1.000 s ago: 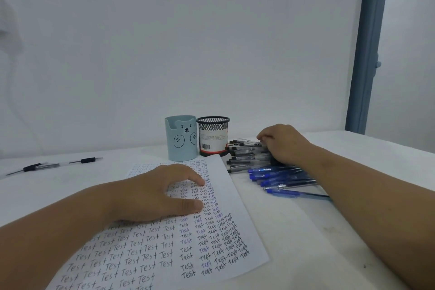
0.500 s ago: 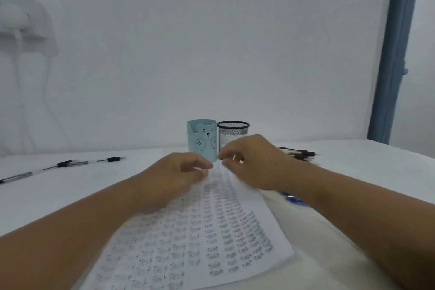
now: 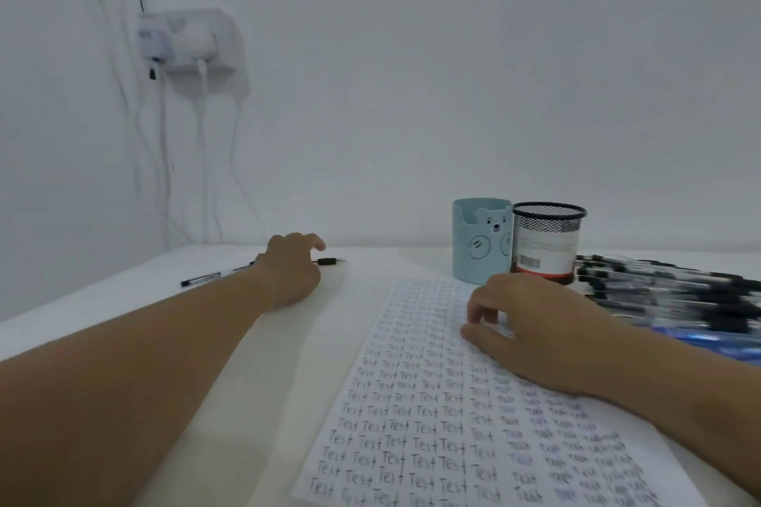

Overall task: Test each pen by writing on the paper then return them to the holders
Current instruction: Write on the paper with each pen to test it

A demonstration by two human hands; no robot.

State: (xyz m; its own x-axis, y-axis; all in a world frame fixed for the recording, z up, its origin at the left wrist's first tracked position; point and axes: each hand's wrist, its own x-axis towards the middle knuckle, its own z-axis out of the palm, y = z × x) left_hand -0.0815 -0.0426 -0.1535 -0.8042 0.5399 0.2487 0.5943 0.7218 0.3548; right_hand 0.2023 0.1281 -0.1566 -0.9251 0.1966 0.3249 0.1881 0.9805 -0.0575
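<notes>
— Pens first: where do we see them?
— Two black-capped clear pens lie by our left hand: one just to its left, the other poking out just past its fingertips. A big heap of black and clear plastic pens lies just to the right of our right hand, with a few blue pens at its near edge.
— And our hands?
— Our left hand reaches far over the white table, fingers loosely bent and holding nothing; we cannot tell whether it touches a pen. Our right hand rests on the white sheet of paper filled with rows of "Test", fingers relaxed and fingertips pressing down.
— The holders?
— Just beyond our right hand stand a pale blue plastic cup with a bear face and, touching its right side, a black wire-mesh pen cup. Neither shows a pen above its rim.
— Anything further off?
— A white wall socket with plugs and hanging cables, high beyond our left hand.
</notes>
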